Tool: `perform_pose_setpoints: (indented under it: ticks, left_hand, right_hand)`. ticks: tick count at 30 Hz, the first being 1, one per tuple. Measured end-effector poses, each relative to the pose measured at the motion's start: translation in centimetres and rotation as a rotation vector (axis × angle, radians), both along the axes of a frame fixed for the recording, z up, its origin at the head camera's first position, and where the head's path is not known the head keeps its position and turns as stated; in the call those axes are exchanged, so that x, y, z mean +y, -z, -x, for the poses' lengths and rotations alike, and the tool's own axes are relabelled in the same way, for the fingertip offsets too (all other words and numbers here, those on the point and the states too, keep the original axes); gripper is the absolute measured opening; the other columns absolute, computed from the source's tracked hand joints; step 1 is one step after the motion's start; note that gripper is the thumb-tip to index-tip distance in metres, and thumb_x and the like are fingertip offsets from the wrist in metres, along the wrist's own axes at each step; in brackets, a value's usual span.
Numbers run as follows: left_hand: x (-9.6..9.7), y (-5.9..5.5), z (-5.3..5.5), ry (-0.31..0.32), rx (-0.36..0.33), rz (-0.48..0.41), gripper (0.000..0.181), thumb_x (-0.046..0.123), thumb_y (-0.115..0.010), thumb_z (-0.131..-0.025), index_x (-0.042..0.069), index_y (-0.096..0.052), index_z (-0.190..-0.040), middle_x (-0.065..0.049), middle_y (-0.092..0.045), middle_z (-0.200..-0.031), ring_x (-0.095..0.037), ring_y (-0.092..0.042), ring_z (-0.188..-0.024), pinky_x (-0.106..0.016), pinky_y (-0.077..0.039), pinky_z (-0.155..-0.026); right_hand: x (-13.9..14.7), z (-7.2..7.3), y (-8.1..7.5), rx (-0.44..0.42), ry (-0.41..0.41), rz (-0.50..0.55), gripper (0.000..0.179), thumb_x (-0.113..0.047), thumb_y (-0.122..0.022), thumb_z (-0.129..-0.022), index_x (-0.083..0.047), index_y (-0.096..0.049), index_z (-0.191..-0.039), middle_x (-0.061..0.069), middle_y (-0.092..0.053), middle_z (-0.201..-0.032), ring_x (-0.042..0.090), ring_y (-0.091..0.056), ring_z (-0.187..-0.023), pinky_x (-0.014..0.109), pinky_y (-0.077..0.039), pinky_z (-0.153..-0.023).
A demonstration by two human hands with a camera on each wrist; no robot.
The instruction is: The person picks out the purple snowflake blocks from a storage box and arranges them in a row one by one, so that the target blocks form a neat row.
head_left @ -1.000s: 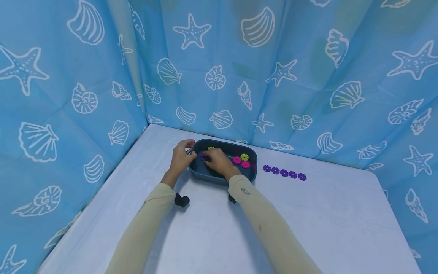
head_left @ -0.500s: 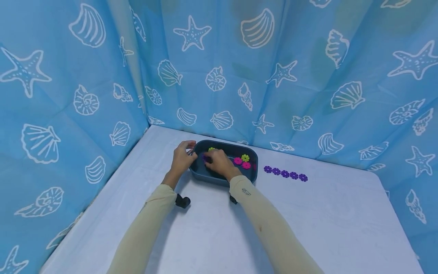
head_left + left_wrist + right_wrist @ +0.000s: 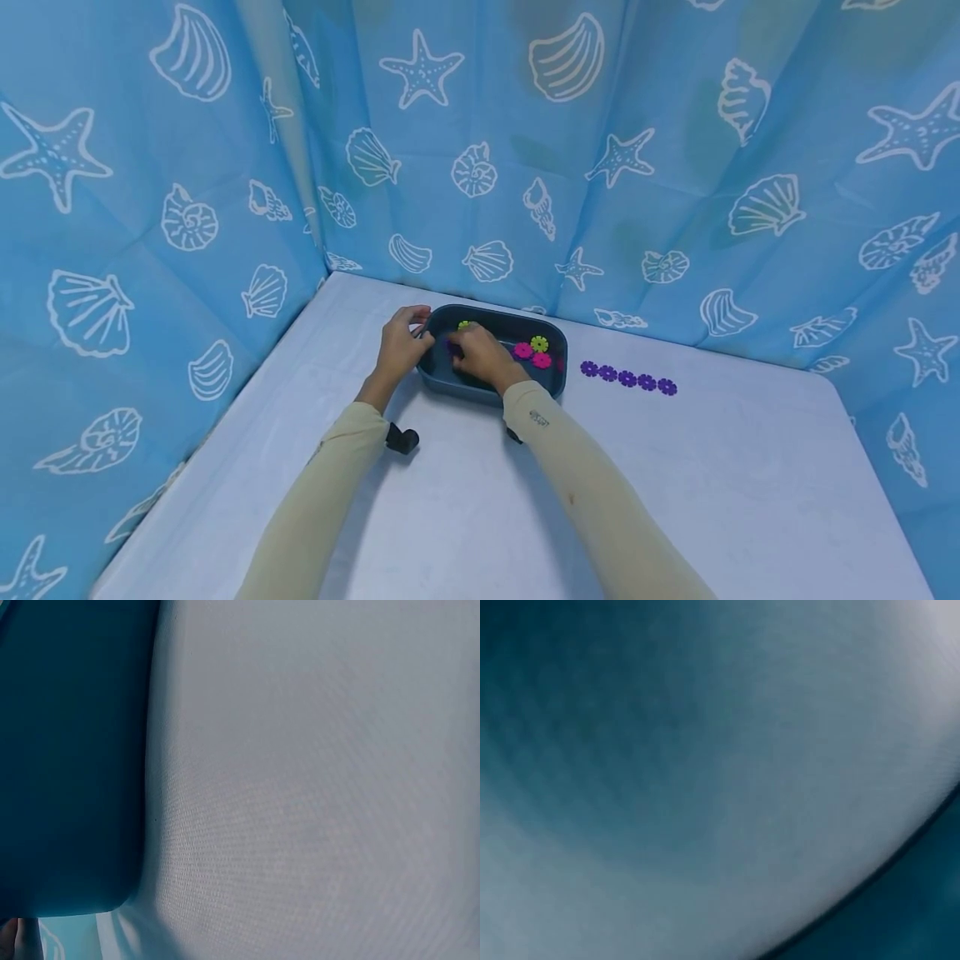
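Observation:
A dark blue-grey plastic tray (image 3: 457, 386) stands near the back of the table. My left hand (image 3: 399, 343) holds its left end, thumb at the rim and fingers round the outside. Reaching inside, my right hand (image 3: 486, 354) has finger and thumb bent about a purple flower-shaped disc (image 3: 452, 347), mostly hidden by the fingers. Farther right in the tray lie pink discs (image 3: 523, 351) and a yellow-green disc (image 3: 538, 343); another yellow-green disc (image 3: 464, 326) shows behind the right hand. The left wrist view has the tray's side wall (image 3: 71, 765) close up.
Several purple discs (image 3: 627, 378) lie in a slanting row on the white tablecloth, right of the tray. Black wrist-worn devices (image 3: 402, 439) hang below both wrists. A blue shell-patterned curtain (image 3: 480, 167) closes off the back and left.
Both hands stay at the tray; the right fingers shift only slightly around the purple disc. The whole view drifts a little, and the row of discs has not moved on the cloth.

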State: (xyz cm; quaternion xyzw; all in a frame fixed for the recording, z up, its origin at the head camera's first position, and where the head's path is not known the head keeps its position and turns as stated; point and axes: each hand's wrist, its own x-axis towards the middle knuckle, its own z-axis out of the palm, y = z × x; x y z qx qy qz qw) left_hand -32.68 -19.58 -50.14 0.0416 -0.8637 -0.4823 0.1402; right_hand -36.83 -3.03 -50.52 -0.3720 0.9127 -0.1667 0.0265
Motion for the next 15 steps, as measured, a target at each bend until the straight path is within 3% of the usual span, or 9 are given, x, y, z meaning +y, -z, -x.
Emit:
perform_pose_setpoints:
  ticks: [15]
  left_hand:
    - [-0.11,0.17,-0.13,0.016,0.028,-0.011,0.045,-0.006,-0.064,-0.083,0.003,-0.057,-0.128,-0.011,-0.057,-0.123,-0.024,-0.057,-0.115,-0.03,-0.049,-0.1]
  right_hand:
    - [0.7,0.21,0.78,-0.019,0.051,0.1,0.039,-0.024,-0.072,-0.088,-0.007,-0.067,-0.123,0.005,-0.069,-0.112,0.018,-0.059,-0.103,0.034,-0.052,-0.096]
